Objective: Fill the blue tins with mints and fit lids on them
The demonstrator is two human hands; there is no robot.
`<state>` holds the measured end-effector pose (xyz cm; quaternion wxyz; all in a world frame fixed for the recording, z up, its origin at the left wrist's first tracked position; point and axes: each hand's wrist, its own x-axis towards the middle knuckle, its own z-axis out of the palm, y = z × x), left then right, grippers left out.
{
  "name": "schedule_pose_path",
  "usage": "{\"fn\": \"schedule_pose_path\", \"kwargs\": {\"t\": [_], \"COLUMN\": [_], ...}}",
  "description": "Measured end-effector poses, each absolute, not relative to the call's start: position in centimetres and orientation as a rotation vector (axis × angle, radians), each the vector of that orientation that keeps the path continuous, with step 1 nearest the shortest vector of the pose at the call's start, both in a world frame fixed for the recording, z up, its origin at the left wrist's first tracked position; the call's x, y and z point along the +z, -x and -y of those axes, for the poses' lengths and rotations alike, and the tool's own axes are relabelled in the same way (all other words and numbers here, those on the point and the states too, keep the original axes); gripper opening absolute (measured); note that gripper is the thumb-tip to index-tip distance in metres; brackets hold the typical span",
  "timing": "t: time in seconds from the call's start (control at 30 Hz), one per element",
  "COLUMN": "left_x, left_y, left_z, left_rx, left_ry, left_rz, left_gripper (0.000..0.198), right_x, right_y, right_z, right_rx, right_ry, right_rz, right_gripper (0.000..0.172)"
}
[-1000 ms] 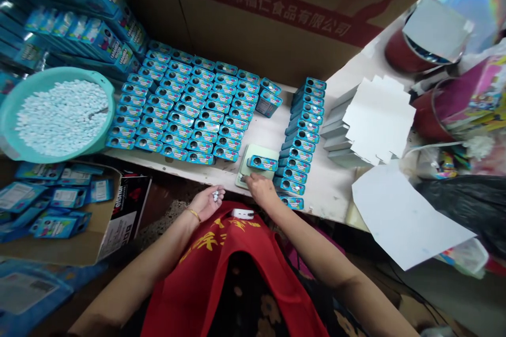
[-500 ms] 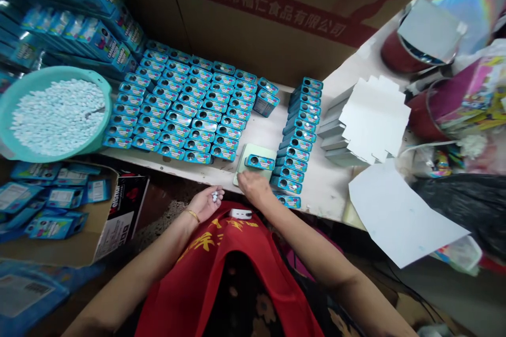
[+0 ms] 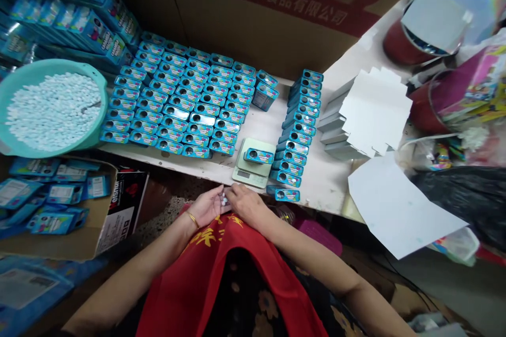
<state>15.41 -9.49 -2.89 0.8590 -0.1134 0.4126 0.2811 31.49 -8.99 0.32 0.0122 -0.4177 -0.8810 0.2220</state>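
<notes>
My left hand (image 3: 206, 207) is cupped palm up at the table's front edge, holding a few small white candies (image 3: 224, 200). My right hand (image 3: 248, 205) has come against it, its fingers bent down beside the candies; whether any are pinched is hidden. Just beyond my hands a blue candy box (image 3: 259, 156) with a dark round hole in its top rests on a pale kitchen scale (image 3: 253, 178). A mint-green bowl (image 3: 101, 84) full of similar white candies stands at the left, with a utensil handle in it.
Rows of blue boxes (image 3: 174, 97) fill the table left of the scale; a single column (image 3: 302, 118) runs along its right. Further right are folded white cartons (image 3: 375, 108) and a white sheet (image 3: 399, 210). An open cardboard box (image 3: 90, 226) holds more blue boxes, lower left.
My right hand has moved from the scale's front edge down and left to my left palm, uncovering the scale's display. The blue box stays on the scale.
</notes>
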Motion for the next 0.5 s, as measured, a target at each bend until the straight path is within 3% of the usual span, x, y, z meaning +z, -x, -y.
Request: {"fn": "schedule_pose_path", "kwargs": {"t": [0.27,0.5], "left_x": [-3.05,-2.60], "left_y": [-15.44,-15.87], "left_z": [10.71,10.40], "left_rx": [0.540,0.604], "left_ry": [0.289,0.239], "left_rz": [-0.859,-0.827], "left_gripper": [0.019,0.016], "right_x": [-0.11,-0.33], "right_y": [-30.58,-30.64], "right_z": [9.84,9.65], "right_rx": [0.742,0.800], "right_ry": [1.054,1.129], "right_rz": [2.825,2.740], "right_gripper": [0.017,0.015]}}
